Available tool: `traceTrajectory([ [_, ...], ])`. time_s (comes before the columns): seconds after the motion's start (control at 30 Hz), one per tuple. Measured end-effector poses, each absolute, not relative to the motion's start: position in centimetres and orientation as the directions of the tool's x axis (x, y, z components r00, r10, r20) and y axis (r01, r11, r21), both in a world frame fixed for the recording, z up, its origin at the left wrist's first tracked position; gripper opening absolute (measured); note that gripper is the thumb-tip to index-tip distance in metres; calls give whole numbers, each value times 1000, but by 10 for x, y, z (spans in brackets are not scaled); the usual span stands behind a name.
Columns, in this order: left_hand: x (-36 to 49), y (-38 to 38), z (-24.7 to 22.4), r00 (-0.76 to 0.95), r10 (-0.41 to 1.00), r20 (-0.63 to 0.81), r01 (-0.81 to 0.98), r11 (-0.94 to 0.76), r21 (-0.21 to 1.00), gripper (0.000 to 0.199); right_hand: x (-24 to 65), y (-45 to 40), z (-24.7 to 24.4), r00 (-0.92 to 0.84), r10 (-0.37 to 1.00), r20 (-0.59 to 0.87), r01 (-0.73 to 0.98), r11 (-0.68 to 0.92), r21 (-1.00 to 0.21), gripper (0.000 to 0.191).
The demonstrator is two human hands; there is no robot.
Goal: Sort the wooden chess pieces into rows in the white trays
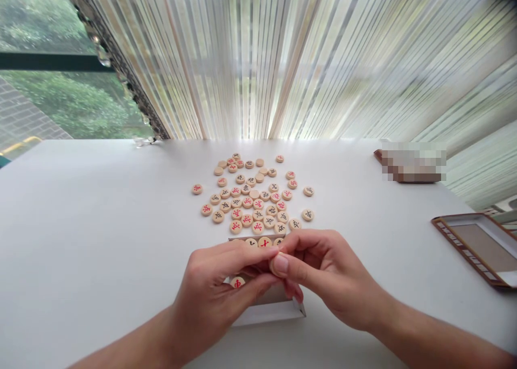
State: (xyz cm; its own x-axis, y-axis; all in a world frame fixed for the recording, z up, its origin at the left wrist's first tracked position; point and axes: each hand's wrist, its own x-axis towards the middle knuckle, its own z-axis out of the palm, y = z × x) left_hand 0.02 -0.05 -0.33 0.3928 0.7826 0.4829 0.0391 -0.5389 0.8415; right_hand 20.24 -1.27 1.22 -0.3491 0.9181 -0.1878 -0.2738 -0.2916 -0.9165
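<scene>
We see loose pieces (247, 202) scattered mid-table (100, 223); just nearer, an open box (266, 312) holds more pieces (237, 283). Far right lies a blurred item (416, 164), with a lid (468, 249) nearer.

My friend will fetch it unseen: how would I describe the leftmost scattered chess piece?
On the white table, beyond the central open box, xiangqi pieces lie scattered. The one you want, a round wooden piece with a red character, lies farthest left, set apart from the others.

A homelike room, with a sheer striped curtain (250, 62) and window (48, 21).
</scene>
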Motion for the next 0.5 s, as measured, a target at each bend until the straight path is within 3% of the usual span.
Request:
traceTrajectory([
  [0.5, -1, 0, -2, 326, 844, 425, 19, -455, 890, 37, 206, -13, 13, -400, 915, -48, -217, -146, -965, 20],
])
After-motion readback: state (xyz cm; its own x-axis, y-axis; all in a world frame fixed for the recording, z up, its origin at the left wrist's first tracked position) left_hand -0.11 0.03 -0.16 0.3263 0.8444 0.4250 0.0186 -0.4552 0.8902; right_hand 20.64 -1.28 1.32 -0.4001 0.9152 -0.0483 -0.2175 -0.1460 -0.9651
